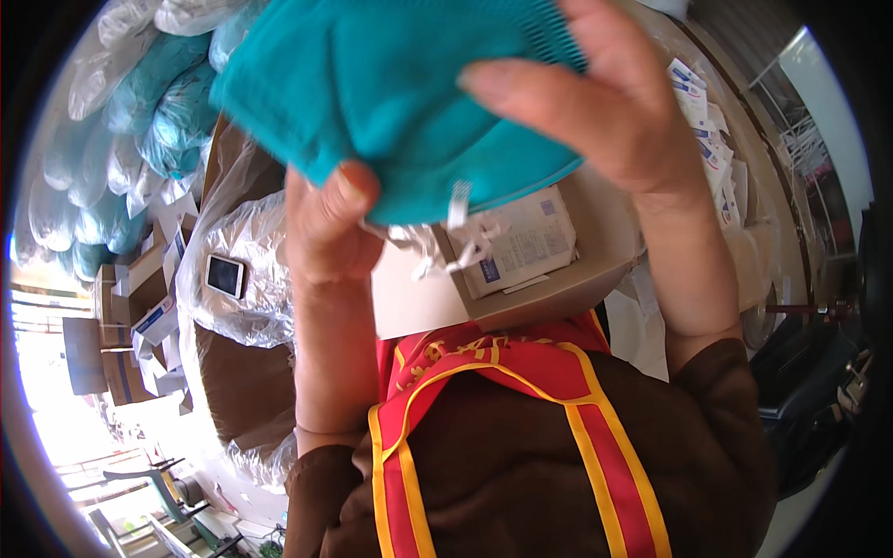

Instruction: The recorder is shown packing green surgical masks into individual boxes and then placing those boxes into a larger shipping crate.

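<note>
A teal folded face mask [409, 102] with white elastic loops [433, 246] is held up close in front of me; whether it is a single mask or a few stacked cannot be told. My left hand [327, 223] pinches its lower left edge, thumb on top. On the other side my right hand [614, 112] grips the right end, with the thumb laid across the face of the mask and the fingers behind it. Below the mask stands an open cardboard box [558, 302] containing flat printed white packets [526, 237].
On the left, a phone [224, 276] lies on clear plastic film [256, 312] over a large carton. Beyond are bagged teal and white goods [177, 102] and small cardboard boxes [139, 298]. More white packets [712, 149] lie at the right. A black seat-like object [809, 381] is further right.
</note>
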A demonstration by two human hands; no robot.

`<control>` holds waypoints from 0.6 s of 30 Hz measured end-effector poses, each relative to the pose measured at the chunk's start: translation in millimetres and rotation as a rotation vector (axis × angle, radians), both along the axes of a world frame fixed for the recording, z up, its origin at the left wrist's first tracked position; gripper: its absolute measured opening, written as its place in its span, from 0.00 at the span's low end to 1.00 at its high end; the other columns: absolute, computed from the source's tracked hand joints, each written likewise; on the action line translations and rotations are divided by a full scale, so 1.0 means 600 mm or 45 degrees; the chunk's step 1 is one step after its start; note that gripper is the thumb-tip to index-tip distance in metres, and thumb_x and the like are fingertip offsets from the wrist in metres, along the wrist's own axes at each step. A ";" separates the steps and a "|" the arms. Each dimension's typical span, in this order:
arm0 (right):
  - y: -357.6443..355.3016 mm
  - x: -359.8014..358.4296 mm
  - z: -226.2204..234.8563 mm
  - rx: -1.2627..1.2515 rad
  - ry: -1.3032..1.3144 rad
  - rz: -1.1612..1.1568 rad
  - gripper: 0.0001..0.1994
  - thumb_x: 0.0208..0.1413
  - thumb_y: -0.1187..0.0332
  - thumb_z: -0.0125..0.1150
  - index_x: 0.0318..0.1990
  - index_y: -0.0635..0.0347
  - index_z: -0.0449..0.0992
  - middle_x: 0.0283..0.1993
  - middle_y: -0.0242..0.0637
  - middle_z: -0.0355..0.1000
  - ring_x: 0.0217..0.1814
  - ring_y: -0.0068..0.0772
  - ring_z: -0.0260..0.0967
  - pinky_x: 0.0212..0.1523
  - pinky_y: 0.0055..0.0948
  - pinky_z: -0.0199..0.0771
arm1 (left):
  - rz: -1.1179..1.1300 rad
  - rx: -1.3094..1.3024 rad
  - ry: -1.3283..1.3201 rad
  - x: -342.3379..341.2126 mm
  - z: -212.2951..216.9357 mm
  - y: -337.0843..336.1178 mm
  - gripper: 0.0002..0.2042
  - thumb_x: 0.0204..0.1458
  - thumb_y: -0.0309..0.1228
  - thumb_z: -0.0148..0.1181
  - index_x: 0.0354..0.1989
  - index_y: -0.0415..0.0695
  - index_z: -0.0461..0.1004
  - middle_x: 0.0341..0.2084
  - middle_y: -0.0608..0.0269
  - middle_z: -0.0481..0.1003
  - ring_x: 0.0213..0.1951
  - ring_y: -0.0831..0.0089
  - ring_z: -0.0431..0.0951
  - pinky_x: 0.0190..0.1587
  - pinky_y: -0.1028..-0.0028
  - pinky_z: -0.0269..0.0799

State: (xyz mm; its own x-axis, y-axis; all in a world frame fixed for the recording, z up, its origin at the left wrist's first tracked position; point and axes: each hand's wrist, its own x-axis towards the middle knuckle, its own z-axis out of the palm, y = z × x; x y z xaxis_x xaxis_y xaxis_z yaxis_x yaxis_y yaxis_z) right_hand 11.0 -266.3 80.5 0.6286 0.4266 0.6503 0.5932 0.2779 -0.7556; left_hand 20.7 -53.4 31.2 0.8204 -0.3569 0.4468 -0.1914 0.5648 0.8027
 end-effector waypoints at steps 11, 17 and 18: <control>0.018 0.000 -0.030 -0.048 0.055 -0.432 0.24 0.51 0.66 0.70 0.53 0.63 0.71 0.41 0.37 0.75 0.42 0.26 0.72 0.40 0.25 0.72 | 0.167 0.102 0.075 -0.031 -0.001 -0.015 0.31 0.50 0.27 0.67 0.63 0.37 0.62 0.54 0.54 0.71 0.57 0.62 0.72 0.62 0.62 0.65; 0.029 0.000 -0.083 -0.003 0.523 0.107 0.43 0.46 0.72 0.73 0.69 0.58 0.53 0.63 0.36 0.62 0.65 0.29 0.59 0.59 0.30 0.68 | 0.325 0.267 -0.006 -0.017 0.015 -0.007 0.25 0.50 0.29 0.69 0.56 0.36 0.70 0.48 0.59 0.75 0.48 0.70 0.73 0.53 0.69 0.69; 0.034 -0.004 -0.081 -0.070 0.547 0.147 0.44 0.47 0.72 0.72 0.70 0.58 0.51 0.67 0.36 0.58 0.69 0.31 0.56 0.61 0.32 0.67 | 0.358 0.315 -0.116 -0.019 0.019 -0.010 0.23 0.51 0.29 0.68 0.55 0.36 0.70 0.47 0.59 0.75 0.47 0.71 0.74 0.51 0.70 0.70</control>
State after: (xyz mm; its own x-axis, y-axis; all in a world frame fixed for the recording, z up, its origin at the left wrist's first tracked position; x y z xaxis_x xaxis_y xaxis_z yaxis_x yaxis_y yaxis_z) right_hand 8.3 -246.2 32.1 0.7831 0.5363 0.3148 0.1895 0.2764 -0.9422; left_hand 9.6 -59.4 42.7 0.8625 -0.2298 0.4508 -0.3881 0.2714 0.8808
